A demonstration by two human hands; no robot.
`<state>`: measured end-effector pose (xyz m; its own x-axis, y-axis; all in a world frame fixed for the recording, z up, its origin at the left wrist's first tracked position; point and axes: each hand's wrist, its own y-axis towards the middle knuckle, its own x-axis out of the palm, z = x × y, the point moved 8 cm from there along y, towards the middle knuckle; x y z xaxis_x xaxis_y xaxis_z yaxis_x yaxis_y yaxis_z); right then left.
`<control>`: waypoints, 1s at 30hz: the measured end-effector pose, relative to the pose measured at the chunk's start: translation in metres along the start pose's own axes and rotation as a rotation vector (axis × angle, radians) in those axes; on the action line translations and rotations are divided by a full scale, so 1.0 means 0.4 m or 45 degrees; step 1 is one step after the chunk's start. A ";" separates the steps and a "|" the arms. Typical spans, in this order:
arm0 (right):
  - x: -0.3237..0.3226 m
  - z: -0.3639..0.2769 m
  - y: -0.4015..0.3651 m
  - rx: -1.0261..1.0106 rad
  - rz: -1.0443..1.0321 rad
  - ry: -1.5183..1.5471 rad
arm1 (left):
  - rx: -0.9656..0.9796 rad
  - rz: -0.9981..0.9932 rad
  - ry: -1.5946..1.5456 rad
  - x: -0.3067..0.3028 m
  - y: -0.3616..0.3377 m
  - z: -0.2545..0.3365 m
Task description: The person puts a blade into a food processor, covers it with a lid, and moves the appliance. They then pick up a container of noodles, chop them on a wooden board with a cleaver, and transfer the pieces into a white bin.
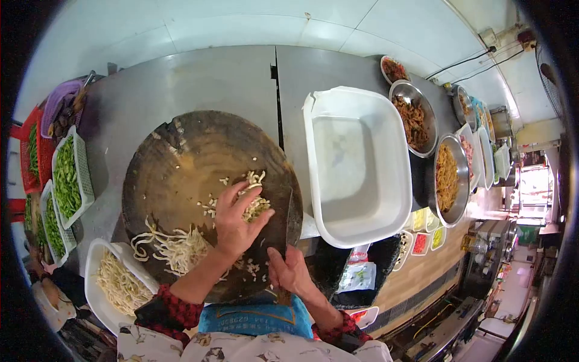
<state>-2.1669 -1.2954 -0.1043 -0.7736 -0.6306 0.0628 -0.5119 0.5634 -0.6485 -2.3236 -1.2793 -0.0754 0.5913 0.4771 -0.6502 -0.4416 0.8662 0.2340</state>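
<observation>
My left hand [236, 218] rests with spread fingers on a small heap of chopped pale pieces [258, 208] on the round wooden chopping block [175, 151]. In my right hand [292, 270], at the block's near right edge, is a cleaver [288, 217], its blade seen almost edge-on and pointing away from me. Left of my left wrist lies a pile of long, thin, pale stalks [181, 250], perhaps mushrooms or sprouts. More such stalks [120, 283] fill a white tub [95, 259] beside the block. Small cut bits are scattered over the wood.
A large white basin [401, 199] stands right of the block. Beyond it are metal bowls of brown food [413, 120] and noodle-like strips [446, 178]. Baskets of cut green vegetables [66, 181] line the left side. Another person's hand [51, 292] shows at lower left.
</observation>
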 end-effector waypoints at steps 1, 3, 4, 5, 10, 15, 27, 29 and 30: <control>-0.005 0.004 0.003 -0.007 -0.002 -0.009 | -0.054 0.084 -0.069 -0.009 0.003 -0.002; -0.016 0.026 0.008 0.012 -0.026 0.055 | -0.114 0.219 -0.203 -0.024 0.015 0.012; -0.029 0.012 0.002 0.007 -0.022 0.043 | -0.113 0.228 -0.213 -0.031 0.033 0.038; -0.046 -0.015 -0.013 -0.025 0.008 0.061 | -0.078 0.250 -0.248 -0.038 0.050 0.069; -0.197 -0.199 -0.123 -0.245 0.298 -0.037 | 0.176 0.427 -0.387 -0.010 0.141 0.261; -0.495 -0.228 -0.119 -0.271 0.968 -0.975 | 0.089 0.241 -0.558 0.210 0.221 0.338; -0.323 -0.257 -0.126 -0.502 0.710 -0.793 | -0.313 -0.096 0.615 -0.207 -0.208 -0.100; -0.188 -0.237 -0.114 -0.384 0.408 -0.760 | -0.367 -0.091 0.681 -0.215 -0.246 -0.119; -0.128 -0.231 -0.100 -0.372 0.211 -0.887 | -0.419 -0.121 0.671 -0.213 -0.257 -0.112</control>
<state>-2.1412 -1.2362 -0.0117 -0.4844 -0.6617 -0.5723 -0.5628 0.7365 -0.3751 -2.3589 -1.4154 -0.0764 0.2628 0.1900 -0.9460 -0.6377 0.7700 -0.0225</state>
